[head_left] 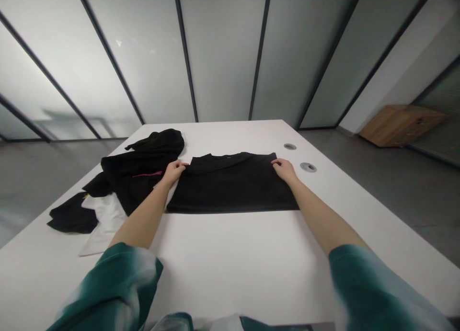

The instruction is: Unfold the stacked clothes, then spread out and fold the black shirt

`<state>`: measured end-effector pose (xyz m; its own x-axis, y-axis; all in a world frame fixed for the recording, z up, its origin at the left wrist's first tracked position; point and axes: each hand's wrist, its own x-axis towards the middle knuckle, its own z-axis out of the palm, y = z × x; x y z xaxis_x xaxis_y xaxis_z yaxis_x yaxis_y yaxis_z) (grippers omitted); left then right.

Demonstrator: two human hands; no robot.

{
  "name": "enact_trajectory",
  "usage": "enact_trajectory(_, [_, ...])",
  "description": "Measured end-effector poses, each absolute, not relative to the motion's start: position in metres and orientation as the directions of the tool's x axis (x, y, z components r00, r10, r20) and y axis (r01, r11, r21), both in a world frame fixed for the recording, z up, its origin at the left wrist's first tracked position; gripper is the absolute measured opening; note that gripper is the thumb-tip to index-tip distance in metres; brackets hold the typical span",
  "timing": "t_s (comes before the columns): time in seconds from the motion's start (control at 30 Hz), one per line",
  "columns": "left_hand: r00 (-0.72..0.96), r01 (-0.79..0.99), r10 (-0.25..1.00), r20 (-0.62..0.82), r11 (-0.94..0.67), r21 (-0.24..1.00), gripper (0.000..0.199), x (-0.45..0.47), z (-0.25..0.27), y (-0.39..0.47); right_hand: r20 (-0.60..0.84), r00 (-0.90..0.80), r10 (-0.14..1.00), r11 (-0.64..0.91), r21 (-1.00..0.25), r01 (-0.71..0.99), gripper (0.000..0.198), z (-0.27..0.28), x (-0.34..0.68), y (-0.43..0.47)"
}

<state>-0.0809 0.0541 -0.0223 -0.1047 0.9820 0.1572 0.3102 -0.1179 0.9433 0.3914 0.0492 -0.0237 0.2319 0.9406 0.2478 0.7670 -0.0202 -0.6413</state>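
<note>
A black T-shirt lies flat on the white table, spread into a wide shape with its collar at the far side and a straight edge toward me. At its far left corner, my left hand pinches the fabric between closed fingers. My right hand grips the opposite far corner in the same way, fingertips bent over the cloth. Both arms reach forward across the table.
To the left lies a loose pile of black clothes, one with a pink stripe. A white garment and a dark folded piece lie nearer. Two round grommets sit at right. Beyond stand frosted panels and a wooden cabinet.
</note>
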Motion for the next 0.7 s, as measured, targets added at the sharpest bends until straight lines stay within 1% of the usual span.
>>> enact_trajectory(0.1, [-0.068, 0.361, 0.988, 0.139, -0.106, 0.927, 0.016, -0.081, -0.0202, 0.0515, 0.24, 0.237, 0.941, -0.021, -0.661, 0.75, 0.03, -0.0228, 0.3919, 0.0482])
enact_trajectory(0.17, [-0.046, 0.427, 0.983, 0.177, -0.141, 0.893, 0.017, -0.0809, -0.0187, 0.0511, 0.24, 0.242, 0.94, -0.019, -0.673, 0.74, 0.03, -0.023, 0.3926, 0.048])
enact_trajectory(0.3, [-0.016, 0.624, 0.966, 0.259, -0.192, 0.757, 0.013, -0.0813, -0.0162, 0.0521, 0.263, 0.243, 0.934, 0.004, -0.687, 0.726, 0.032, -0.0253, 0.3951, 0.0491])
enact_trajectory(0.33, [-0.018, 0.643, 0.964, 0.265, -0.192, 0.741, 0.012, -0.0816, -0.0162, 0.0528, 0.267, 0.24, 0.933, 0.011, -0.69, 0.724, 0.032, -0.0261, 0.3958, 0.0496])
enact_trajectory(0.4, [-0.032, 0.628, 0.964, 0.265, -0.187, 0.756, 0.015, -0.0823, -0.0173, 0.0545, 0.268, 0.233, 0.935, 0.019, -0.693, 0.72, 0.032, -0.0275, 0.3972, 0.0506])
enact_trajectory(0.47, [-0.059, 0.568, 0.968, 0.245, -0.169, 0.805, 0.024, -0.0827, -0.0197, 0.0566, 0.262, 0.23, 0.937, 0.017, -0.694, 0.72, 0.032, -0.0282, 0.3979, 0.0512])
enact_trajectory(0.57, [-0.088, 0.489, 0.98, 0.179, -0.114, 0.865, 0.046, -0.0813, -0.0237, 0.059, 0.257, 0.237, 0.937, 0.005, -0.687, 0.726, 0.032, -0.0281, 0.3978, 0.0511])
enact_trajectory(0.63, [-0.104, 0.471, 0.984, 0.147, -0.081, 0.879, 0.06, -0.0787, -0.0251, 0.0591, 0.255, 0.239, 0.937, -0.001, -0.682, 0.731, 0.032, -0.0276, 0.3971, 0.0506])
enact_trajectory(0.7, [-0.106, 0.487, 0.983, 0.152, -0.082, 0.87, 0.068, -0.0757, -0.0246, 0.058, 0.257, 0.237, 0.937, 0.002, -0.68, 0.733, 0.032, -0.0273, 0.3962, 0.0502])
